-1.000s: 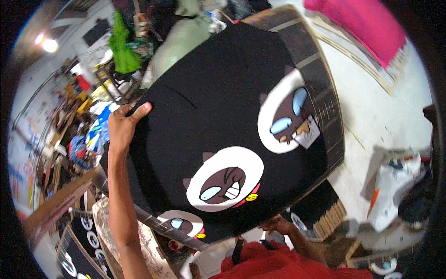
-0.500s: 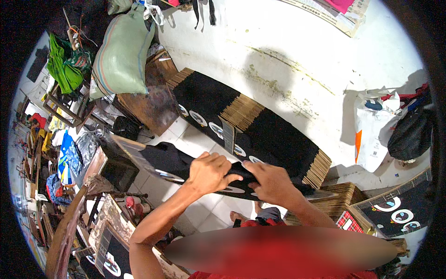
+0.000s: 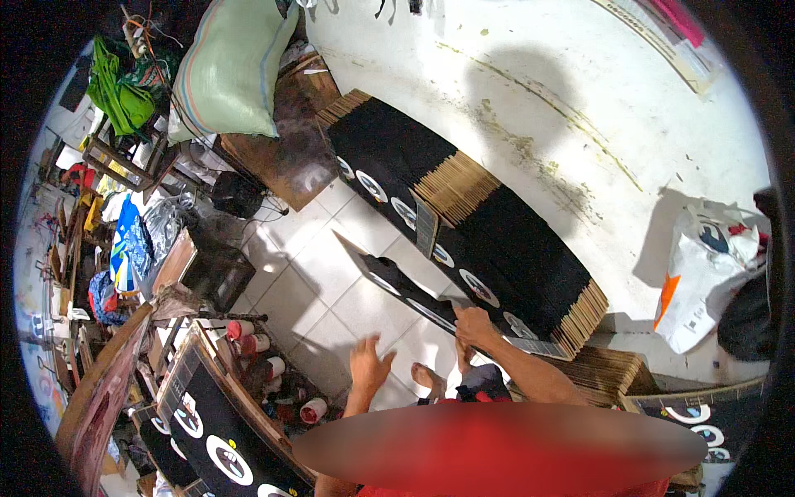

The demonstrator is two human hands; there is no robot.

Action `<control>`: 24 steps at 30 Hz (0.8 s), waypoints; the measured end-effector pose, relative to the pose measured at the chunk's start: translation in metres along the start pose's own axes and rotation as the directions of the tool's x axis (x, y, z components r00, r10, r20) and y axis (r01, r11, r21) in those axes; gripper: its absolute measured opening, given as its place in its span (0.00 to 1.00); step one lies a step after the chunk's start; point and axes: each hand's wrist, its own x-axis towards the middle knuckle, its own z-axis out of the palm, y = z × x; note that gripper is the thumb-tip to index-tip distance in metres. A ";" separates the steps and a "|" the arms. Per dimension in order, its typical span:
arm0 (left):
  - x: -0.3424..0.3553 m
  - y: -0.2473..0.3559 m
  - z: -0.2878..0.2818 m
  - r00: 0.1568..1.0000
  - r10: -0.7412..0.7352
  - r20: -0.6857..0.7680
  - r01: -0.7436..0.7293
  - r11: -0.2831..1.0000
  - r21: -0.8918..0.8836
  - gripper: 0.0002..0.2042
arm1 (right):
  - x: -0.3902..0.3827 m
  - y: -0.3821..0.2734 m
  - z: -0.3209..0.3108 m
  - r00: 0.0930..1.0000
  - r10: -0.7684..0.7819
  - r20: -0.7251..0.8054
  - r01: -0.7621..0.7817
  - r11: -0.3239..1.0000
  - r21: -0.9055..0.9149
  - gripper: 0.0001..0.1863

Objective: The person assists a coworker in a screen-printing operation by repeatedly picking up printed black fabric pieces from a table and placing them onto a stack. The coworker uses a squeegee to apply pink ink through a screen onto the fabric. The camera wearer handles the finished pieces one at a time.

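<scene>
My right hand is closed on the edge of a thin board wrapped in black cloth with white oval prints. This board is held on edge, slanting across the tiled floor in front of a long row of similar boards. Empty, with its fingers apart, my left hand hovers over the floor to the left of the board. Black cloth with round white eye-like prints covers the packed row, and bare brown board edges show at its ends and middle. Where the held board's near end meets the row is hard to make out.
A pale green sack rests on a brown wooden panel at the far left. Another printed black board lies at lower left, beside paint-stained cans. Brown boards are stacked at right, below a white plastic bag by the wall.
My left hand has let go of the board and dropped back toward my body. The board has tipped more upright and closer to the row, with my right hand still gripping it.
</scene>
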 end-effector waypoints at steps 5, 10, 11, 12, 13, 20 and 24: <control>-0.166 -0.078 0.094 0.841 -0.362 0.402 0.361 0.929 0.081 0.26 | 0.014 0.065 0.031 0.997 0.074 -0.005 -0.074 0.997 0.006 0.14; -0.292 -0.107 0.154 0.463 -0.633 0.620 0.705 0.687 0.175 0.28 | 0.029 0.119 0.056 0.990 0.136 0.032 -0.137 0.989 0.049 0.14; -0.303 -0.107 0.163 0.510 -0.564 0.649 0.642 0.752 0.149 0.27 | 0.030 0.127 0.061 0.991 0.136 0.002 -0.136 0.989 0.057 0.13; -0.307 -0.107 0.170 0.484 -0.512 0.710 0.583 0.793 0.175 0.25 | 0.032 0.133 0.066 0.986 0.166 0.000 -0.165 0.984 0.060 0.12; -0.307 -0.103 0.174 0.512 -0.556 0.655 0.653 0.747 0.124 0.24 | 0.035 0.141 0.070 0.983 0.183 0.018 -0.184 0.982 0.044 0.11; -0.201 -0.042 0.138 0.507 -0.729 0.460 0.859 0.471 -0.201 0.20 | 0.063 0.188 0.099 0.963 0.267 -0.041 -0.270 0.958 -0.095 0.13; -0.165 -0.027 0.119 0.560 -0.735 0.383 0.827 0.470 -0.308 0.17 | 0.075 0.202 0.112 0.942 0.332 -0.042 -0.334 0.938 -0.093 0.10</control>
